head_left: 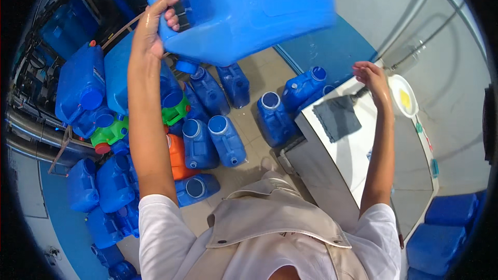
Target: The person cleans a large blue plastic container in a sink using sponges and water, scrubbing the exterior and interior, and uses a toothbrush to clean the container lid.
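Note:
My left hand [160, 26] is wrapped round the handle of a large blue water jug [254, 18]. The jug is held up high and tilted, with its blue cap [187, 66] low beneath it; its top side runs out of view. My right hand [374, 80] has nothing in it, its fingers stretched out above the white counter [353, 171]. Close to that hand lie a dark grey cloth [337, 117] and a white bowl [396, 85] with a yellow thing [405, 98] inside.
Several blue jugs [227, 142] stand on the tiled floor, with an orange one [179, 156] among them. More jugs [80, 83] are stacked at the left, some with green parts. A pair of jugs [275, 119] stands against the counter. Further blue containers [436, 246] are at lower right.

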`<state>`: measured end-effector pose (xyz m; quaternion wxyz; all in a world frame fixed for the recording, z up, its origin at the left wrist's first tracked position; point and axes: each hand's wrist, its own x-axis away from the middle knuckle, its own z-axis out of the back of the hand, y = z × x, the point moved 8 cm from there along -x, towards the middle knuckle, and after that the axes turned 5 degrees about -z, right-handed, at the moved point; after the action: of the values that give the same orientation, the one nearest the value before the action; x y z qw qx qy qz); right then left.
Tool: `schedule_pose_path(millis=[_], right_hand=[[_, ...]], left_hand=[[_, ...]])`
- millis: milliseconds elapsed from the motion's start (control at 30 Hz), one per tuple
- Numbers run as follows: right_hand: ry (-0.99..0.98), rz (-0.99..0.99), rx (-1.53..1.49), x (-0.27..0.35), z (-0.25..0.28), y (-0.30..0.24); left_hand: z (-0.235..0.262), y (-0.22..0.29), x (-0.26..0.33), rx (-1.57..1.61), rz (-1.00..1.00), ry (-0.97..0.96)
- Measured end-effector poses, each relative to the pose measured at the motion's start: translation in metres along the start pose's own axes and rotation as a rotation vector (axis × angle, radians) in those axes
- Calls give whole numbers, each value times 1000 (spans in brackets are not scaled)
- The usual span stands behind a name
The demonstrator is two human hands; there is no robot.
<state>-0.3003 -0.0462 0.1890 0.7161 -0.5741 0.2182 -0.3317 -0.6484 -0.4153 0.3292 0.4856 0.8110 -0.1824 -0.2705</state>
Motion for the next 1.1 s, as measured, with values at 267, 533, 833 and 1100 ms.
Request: schedule_pose_path(millis=[267,533,833,1100], right_hand=[[-447,-146,302,-214,-237,109],[-540,-172,627,-336,-472,370],[-264,-80,887,-426,-620,460],[-215,-22,967,-414,-632,504]], left_hand=[[42,-152,-121,557,278,-219],[191,-345,-163,-42,489,74],[289,-512,-153,-1174,210,-46],[302,-601,-117,-1661,559,-397]])
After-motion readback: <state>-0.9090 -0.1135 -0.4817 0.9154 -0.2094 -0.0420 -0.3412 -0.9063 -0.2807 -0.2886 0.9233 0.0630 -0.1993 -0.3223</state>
